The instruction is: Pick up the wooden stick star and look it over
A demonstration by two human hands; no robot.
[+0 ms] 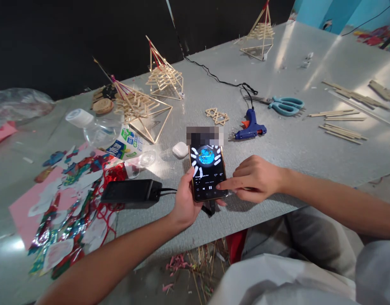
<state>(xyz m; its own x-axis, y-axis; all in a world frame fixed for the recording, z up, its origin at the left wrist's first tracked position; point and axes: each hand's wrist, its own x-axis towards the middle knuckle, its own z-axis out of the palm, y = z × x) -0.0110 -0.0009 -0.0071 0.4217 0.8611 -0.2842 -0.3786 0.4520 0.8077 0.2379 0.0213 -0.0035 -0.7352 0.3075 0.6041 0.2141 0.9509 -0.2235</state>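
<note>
A smartphone (208,173) rests in my left hand (186,198), its thumb along the left edge and fingers beneath. The lit screen shows a music player with round blue artwork and a pause symbol. Part of its top is blurred out. My right hand (254,180) stretches its index finger to the lower right of the screen, touching or just over it; the other fingers are curled and hold nothing. From the phone's bottom end runs a black cable (212,205). A black power bank (130,191) with a cable lies left of my left hand. A white earbud case (180,149) sits beside the phone.
Stick pyramids (140,106) stand along the back. A blue glue gun (250,126), scissors (286,105) and loose sticks (343,131) lie to the right. At left are a plastic bottle (102,131), red string (110,207) and colourful foil scraps (72,220).
</note>
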